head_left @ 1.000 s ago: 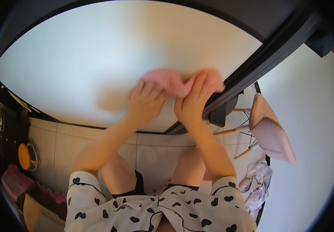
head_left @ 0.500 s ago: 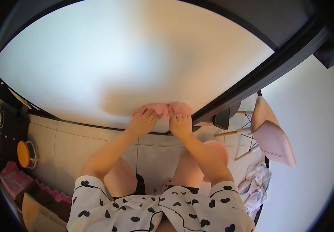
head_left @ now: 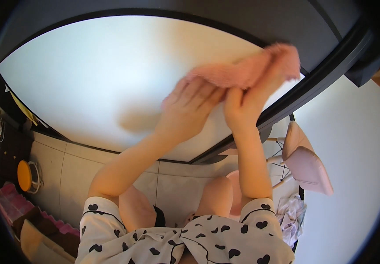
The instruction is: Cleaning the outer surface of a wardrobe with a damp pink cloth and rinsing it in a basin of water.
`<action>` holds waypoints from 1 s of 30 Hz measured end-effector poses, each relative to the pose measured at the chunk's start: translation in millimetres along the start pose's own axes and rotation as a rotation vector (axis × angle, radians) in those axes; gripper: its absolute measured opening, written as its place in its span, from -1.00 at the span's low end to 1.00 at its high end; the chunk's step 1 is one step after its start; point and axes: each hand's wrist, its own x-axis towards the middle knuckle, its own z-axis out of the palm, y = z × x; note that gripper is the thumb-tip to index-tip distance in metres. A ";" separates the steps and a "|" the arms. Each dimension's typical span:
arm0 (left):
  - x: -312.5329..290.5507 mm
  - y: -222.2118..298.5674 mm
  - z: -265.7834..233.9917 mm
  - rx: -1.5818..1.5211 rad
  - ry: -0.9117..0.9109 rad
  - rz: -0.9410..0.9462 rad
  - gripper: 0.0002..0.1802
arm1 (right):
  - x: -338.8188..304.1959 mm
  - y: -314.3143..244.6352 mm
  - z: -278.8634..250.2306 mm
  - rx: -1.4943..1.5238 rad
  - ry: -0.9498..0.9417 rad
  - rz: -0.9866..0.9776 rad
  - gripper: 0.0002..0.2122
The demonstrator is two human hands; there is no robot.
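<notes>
A fluffy pink cloth (head_left: 242, 72) is stretched between my two hands, lifted across the right part of a glossy white panel (head_left: 84, 75) with a black frame. My left hand (head_left: 185, 110) grips its lower left edge, fingertips partly tucked into the fabric. Farther right and higher up, my right hand (head_left: 247, 108) is closed on the cloth, which folds over and hides most of its fingers. Motion blurs the cloth's right end, which overlaps the dark frame (head_left: 282, 26). Whether the cloth touches the panel, I cannot tell.
Pink chairs (head_left: 306, 167) with wooden legs stand at the right beside a white surface (head_left: 348, 176). Crumpled pale fabric (head_left: 292, 215) lies below them. A pink basin (head_left: 235, 178) is by my right knee. At the left are an orange-topped stool (head_left: 24, 176) and a pink-edged box (head_left: 11, 202).
Both hands have moved up and to the right from the panel's lower edge, carrying the cloth. The right hand rose farther, and the cloth, bunched before, is now spread out.
</notes>
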 end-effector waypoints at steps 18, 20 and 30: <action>-168.6 -41.6 29.8 0.094 -0.117 -0.010 -0.63 | -132.2 21.7 29.5 -0.205 -0.770 -0.497 -0.57; -138.6 -40.9 18.0 0.068 -0.151 0.039 -0.65 | -123.4 30.0 15.2 -0.290 -0.499 -0.381 -0.44; -49.6 -52.2 -25.0 0.105 0.035 -0.136 -0.48 | 21.1 -63.8 52.1 -0.071 -0.146 -0.196 -0.32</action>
